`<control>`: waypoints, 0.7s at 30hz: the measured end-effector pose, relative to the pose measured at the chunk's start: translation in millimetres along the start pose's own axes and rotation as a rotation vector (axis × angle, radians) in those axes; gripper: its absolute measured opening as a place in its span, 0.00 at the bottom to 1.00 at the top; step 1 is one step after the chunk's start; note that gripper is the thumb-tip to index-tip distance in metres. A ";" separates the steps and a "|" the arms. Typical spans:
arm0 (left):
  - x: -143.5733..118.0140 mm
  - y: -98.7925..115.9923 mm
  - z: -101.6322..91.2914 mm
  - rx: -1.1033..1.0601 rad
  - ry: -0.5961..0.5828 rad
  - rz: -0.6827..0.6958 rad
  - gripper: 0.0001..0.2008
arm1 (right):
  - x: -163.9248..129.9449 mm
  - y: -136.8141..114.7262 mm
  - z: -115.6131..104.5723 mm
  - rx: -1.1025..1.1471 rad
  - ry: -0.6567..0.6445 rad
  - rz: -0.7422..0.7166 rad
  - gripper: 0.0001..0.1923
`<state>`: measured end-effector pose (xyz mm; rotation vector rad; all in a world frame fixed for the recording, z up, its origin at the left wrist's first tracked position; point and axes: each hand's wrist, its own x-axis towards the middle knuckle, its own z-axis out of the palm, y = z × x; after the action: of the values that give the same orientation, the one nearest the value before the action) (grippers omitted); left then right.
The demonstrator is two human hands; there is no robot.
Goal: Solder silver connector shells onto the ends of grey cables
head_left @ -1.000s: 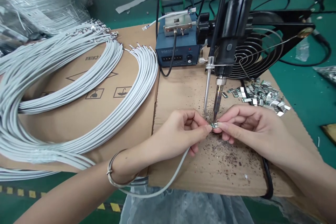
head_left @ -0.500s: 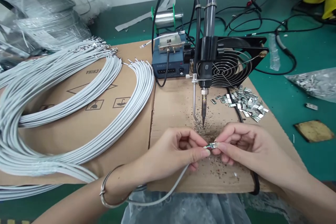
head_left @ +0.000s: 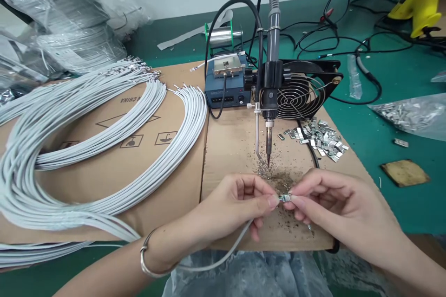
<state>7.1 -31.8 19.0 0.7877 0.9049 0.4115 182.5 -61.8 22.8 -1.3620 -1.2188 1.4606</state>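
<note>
Between thumb and fingertips, my left hand (head_left: 244, 202) pinches the end of a grey cable (head_left: 230, 253), which loops down below the wrist. My right hand (head_left: 329, 204) grips the outer end of a small metal USB connector (head_left: 285, 198) with a green board. Connector and cable end meet at my left fingertips; whether they are joined is hidden there. Just above and left of the connector, a soldering iron (head_left: 268, 146) points tip down in its stand, with a thin metal solder guide tube (head_left: 257, 134) beside it.
Bundled grey cables (head_left: 174, 158) curve over the cardboard (head_left: 226, 158) on the left. A pile of loose connectors (head_left: 322, 139) lies right of the iron. Behind stand a blue soldering station (head_left: 223, 88), a solder spool (head_left: 221, 36) and a black fan (head_left: 296, 95).
Both hands have shifted slightly right and down relative to the iron, still holding the connector and cable. Less of the green board shows between the fingers. The camera view has moved a little.
</note>
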 end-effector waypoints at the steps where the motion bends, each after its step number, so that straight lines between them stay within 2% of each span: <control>1: -0.2 -0.5 -1.1 0.000 -0.011 -0.008 0.11 | -0.6 -0.1 0.5 -0.015 0.012 -0.009 0.04; 4: -1.0 -1.6 -3.8 0.011 -0.032 -0.024 0.12 | -2.0 0.3 1.8 -0.047 0.028 -0.017 0.03; 9: -3.6 -1.4 -1.7 0.003 0.003 0.002 0.14 | -2.4 2.2 4.1 0.003 0.017 0.008 0.04; 14: -5.4 0.7 0.2 0.056 0.053 0.058 0.13 | 1.5 5.1 3.5 0.097 -0.033 0.086 0.04; 21: -1.3 3.9 -9.0 0.128 0.078 0.043 0.11 | 16.4 12.5 0.3 0.172 -0.136 0.172 0.05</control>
<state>-1.0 -26.2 19.3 0.9146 0.9958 0.4272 181.0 -49.0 6.7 -1.2938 -1.0513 1.7609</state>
